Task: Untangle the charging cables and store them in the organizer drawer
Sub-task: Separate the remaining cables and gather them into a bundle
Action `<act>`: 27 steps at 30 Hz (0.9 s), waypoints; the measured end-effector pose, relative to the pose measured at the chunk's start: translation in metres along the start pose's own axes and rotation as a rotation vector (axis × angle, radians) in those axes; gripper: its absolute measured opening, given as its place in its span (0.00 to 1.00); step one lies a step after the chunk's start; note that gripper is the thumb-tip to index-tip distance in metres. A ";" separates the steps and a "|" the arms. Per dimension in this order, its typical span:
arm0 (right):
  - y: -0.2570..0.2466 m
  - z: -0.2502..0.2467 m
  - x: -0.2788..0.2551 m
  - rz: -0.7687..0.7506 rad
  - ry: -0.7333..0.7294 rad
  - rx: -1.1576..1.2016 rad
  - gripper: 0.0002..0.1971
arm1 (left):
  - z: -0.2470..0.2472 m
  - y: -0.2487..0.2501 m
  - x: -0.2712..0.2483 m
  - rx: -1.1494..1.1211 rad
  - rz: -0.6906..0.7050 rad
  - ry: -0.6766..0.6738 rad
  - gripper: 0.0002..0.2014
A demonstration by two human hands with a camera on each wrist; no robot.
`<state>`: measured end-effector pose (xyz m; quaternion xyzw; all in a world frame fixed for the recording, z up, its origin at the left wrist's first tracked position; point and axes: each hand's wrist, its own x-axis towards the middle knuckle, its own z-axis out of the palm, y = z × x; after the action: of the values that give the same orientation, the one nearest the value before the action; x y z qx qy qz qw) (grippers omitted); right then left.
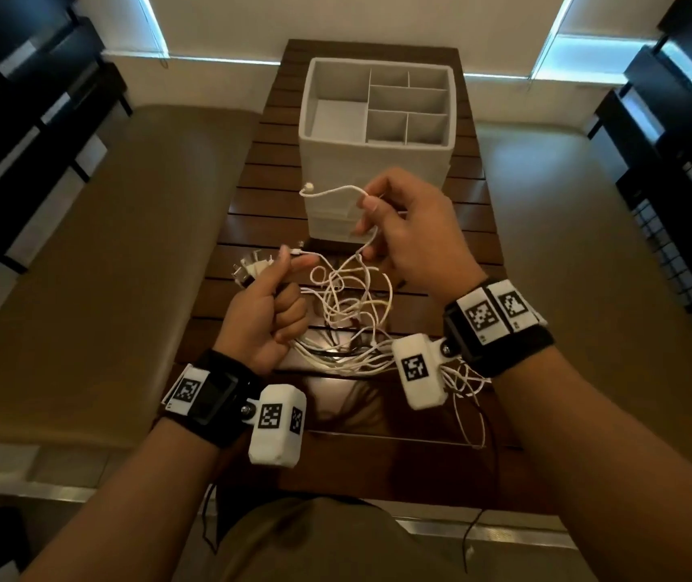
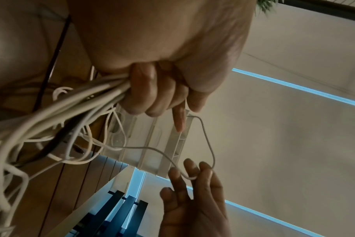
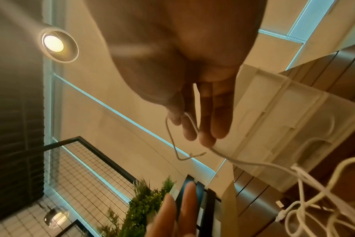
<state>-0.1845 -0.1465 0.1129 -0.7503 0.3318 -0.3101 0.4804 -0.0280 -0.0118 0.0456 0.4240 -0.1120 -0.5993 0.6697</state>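
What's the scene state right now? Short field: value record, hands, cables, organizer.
left hand: fist grips the gathered bundle of white cables, plug ends sticking out past the thumb
right hand: raised, pinches a single white cable with its free end lifted
tangle: loose loops hang between the hands over the wooden table
organizer: white, upright behind the hands, top compartments empty
stored cables: none visible

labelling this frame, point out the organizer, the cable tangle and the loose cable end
organizer (image 1: 371, 161): head view, its front wall.
cable tangle (image 1: 348, 304): head view, the looped middle.
loose cable end (image 1: 307, 188): head view, the connector tip.
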 end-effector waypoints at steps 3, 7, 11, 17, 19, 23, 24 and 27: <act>0.007 0.003 -0.007 -0.053 -0.121 -0.118 0.03 | 0.012 0.001 0.001 0.090 0.033 -0.009 0.23; 0.027 0.005 -0.020 -0.141 -0.230 -0.245 0.03 | 0.028 0.006 0.009 0.152 0.097 -0.022 0.20; 0.047 0.004 -0.024 -0.170 -0.277 -0.600 0.02 | 0.032 0.018 0.018 0.072 0.184 -0.004 0.17; 0.067 -0.007 -0.020 0.076 -0.208 -0.704 0.06 | 0.026 0.016 0.010 0.028 0.220 0.005 0.17; 0.063 -0.010 -0.017 0.081 -0.144 -0.595 0.04 | 0.023 0.015 0.008 0.057 0.234 0.060 0.17; 0.051 -0.017 -0.007 0.099 -0.258 -0.775 0.10 | 0.018 0.016 0.010 0.084 0.221 0.144 0.19; 0.046 -0.017 -0.006 0.092 -0.300 -0.754 0.16 | 0.018 0.014 0.010 0.112 0.218 0.149 0.19; 0.014 -0.010 -0.003 -0.117 -0.184 -0.446 0.18 | 0.023 0.006 0.010 0.234 0.214 0.169 0.19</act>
<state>-0.1967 -0.1540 0.1035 -0.8807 0.3029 -0.1868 0.3126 -0.0369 -0.0313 0.0604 0.5335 -0.1686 -0.4695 0.6830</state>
